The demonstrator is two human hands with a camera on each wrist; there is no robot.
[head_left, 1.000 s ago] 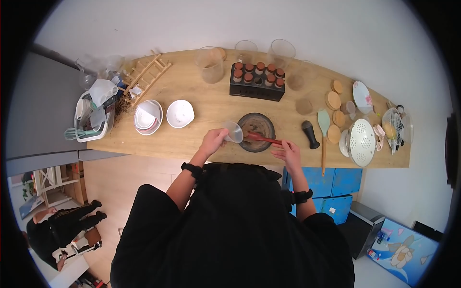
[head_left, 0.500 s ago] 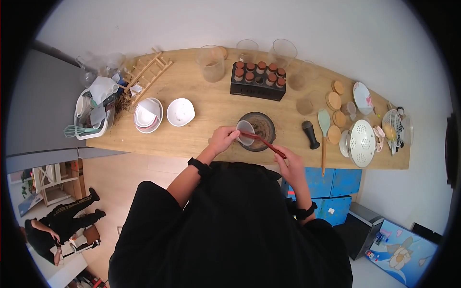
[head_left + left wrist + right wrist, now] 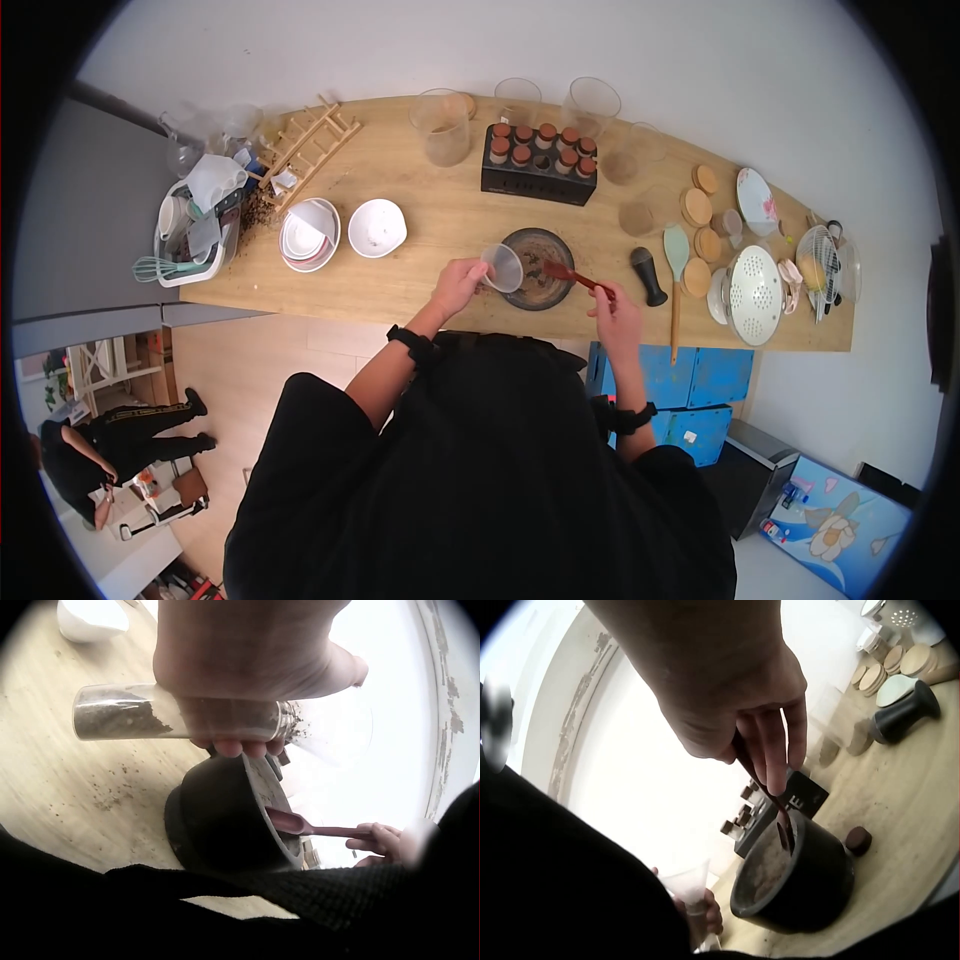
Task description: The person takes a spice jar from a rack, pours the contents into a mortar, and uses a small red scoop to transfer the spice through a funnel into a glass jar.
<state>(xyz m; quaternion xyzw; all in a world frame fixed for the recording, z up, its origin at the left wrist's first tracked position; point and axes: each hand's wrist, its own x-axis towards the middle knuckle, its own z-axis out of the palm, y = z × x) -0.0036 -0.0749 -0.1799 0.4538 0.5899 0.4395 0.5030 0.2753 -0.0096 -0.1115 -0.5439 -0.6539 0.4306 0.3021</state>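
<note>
My left hand (image 3: 458, 287) grips a clear glass tube (image 3: 112, 712) partly filled with dark ground matter. A translucent funnel (image 3: 502, 268) sits at the tube's mouth, beside and overlapping the mortar's left rim in the head view. Dark crumbs cling about the tube's neck. With my right hand (image 3: 617, 318) I hold a reddish-brown spoon (image 3: 578, 276) by its handle. Its bowl dips inside the black mortar (image 3: 810, 877), where brown powder (image 3: 771, 868) lies. A dark cork-like stopper (image 3: 859, 841) stands next to the mortar.
A black pestle (image 3: 648, 278) lies right of the mortar, near a green spatula (image 3: 676, 250), wooden lids (image 3: 695, 208) and a white colander (image 3: 753, 296). Behind stands a black rack (image 3: 540, 184) of corked bottles. White bowls (image 3: 377, 229) stand at the left; another person (image 3: 95, 445) is beyond the table.
The spoon moved from the mortar left over the funnel, then back right into the mortar. My left hand shifted toward the mortar and slightly back with the tube and funnel.
</note>
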